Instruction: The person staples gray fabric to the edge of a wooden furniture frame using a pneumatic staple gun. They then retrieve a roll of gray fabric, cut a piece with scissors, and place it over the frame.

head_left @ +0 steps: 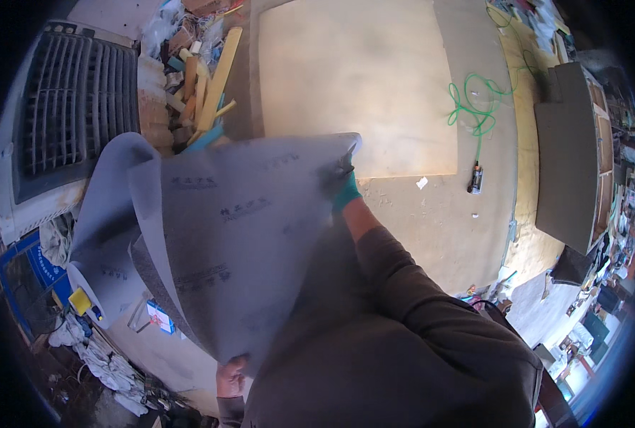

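Note:
A wide grey sheet with faint printed marks rises in front of me, and its other side looks dark and grainy. It loops back at the left toward a roll of the same material with a white end and a yellow core piece. My right hand, in a green glove with dark fingers, is closed on the sheet's far right corner. At the lower edge my bare left hand is closed on the near edge. Part of its fingers is hidden behind the sheet.
A pale flat panel lies on the brownish table beyond the sheet. Right of it are a coiled green cord and a small dark tool. A black-grilled unit and wood offcuts stand left; a brown cabinet stands right.

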Demonstrator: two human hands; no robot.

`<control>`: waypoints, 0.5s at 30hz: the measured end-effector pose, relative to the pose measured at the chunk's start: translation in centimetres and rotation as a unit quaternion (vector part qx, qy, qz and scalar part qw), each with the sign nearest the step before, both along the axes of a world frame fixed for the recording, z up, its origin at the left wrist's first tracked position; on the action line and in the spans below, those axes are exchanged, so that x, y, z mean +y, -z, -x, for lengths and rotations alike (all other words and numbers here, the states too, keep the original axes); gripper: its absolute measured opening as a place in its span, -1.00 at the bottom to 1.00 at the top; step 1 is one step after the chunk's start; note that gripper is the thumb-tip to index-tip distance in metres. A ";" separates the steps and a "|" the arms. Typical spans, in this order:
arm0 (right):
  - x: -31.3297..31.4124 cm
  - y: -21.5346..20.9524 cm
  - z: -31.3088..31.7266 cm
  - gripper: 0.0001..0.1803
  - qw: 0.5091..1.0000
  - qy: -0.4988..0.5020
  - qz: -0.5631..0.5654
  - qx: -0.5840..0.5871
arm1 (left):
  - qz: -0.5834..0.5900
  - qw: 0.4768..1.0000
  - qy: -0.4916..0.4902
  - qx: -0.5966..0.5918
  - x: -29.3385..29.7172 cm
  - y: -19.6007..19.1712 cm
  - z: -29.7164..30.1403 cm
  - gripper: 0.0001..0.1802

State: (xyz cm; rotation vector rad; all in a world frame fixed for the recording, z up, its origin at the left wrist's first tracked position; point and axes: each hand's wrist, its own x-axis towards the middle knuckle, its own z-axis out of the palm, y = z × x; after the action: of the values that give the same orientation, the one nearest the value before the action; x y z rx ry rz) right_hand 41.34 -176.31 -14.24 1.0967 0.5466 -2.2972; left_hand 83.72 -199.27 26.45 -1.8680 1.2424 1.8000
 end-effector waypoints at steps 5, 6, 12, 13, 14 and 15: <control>0.6 1.9 2.6 -0.35 1.000 -0.024 0.005 -0.017 | 0.048 0.991 -0.100 0.076 0.6 -0.8 0.1 -0.45; 0.6 2.1 3.1 -0.34 0.999 -0.029 0.005 -0.018 | 0.055 0.988 -0.112 0.091 0.7 -1.2 0.1 -0.49; 0.8 3.1 6.9 -0.30 0.998 -0.059 0.007 -0.027 | 0.088 0.978 -0.187 0.036 -0.6 -3.3 -1.6 -0.46; 0.9 3.3 7.3 -0.29 0.998 -0.064 0.008 -0.029 | 0.073 0.973 -0.206 0.070 -0.8 -3.4 -2.1 -0.45; 1.1 3.5 7.8 -0.28 0.997 -0.068 0.009 -0.029 | 0.099 0.972 -0.211 0.028 -1.0 -3.4 -2.6 -0.43; 1.1 3.8 8.1 -0.27 0.997 -0.073 0.010 -0.030 | 0.106 0.971 -0.213 0.014 -1.1 -3.5 -3.1 -0.42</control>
State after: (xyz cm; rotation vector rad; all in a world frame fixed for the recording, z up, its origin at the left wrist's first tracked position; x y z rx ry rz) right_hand 33.22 -175.18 -18.07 1.0760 0.5587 -2.1339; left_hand 86.80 -200.41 29.95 -2.3868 1.1449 1.9660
